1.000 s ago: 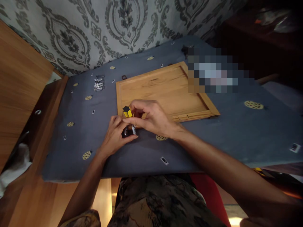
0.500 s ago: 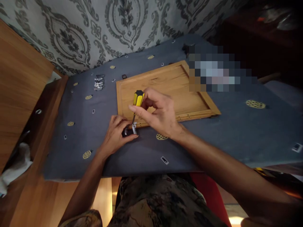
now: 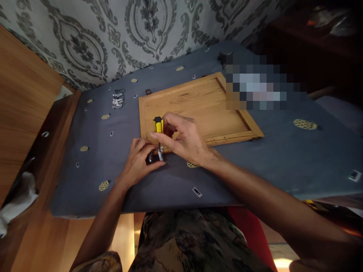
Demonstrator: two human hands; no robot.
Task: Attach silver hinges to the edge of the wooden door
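Note:
A wooden cabinet door (image 3: pixel 195 102) with a raised frame lies flat on the blue cloth. At its near left corner, my left hand (image 3: pixel 140 158) is closed round a metal hinge (image 3: pixel 160 154), thumb in front and fingers behind. My right hand (image 3: pixel 184 138) pinches a screwdriver (image 3: pixel 158 125) with a yellow and black handle. The screwdriver stands almost upright, its shaft pointing down at the hinge. Whether a screw sits under its tip is too small to tell.
Several metal hinges (image 3: pixel 118 99) lie in a pile on the cloth at the left. A small dark bracket (image 3: pixel 148 91) rests by the door's far left corner. A wooden cabinet (image 3: pixel 25 105) stands on the left, and a patterned wall (image 3: pixel 153 30) rises behind. A blurred patch covers something at the right.
My right hand has moved down and slightly left with the screwdriver, which now stands more upright over the hinge. My left hand has stayed in place.

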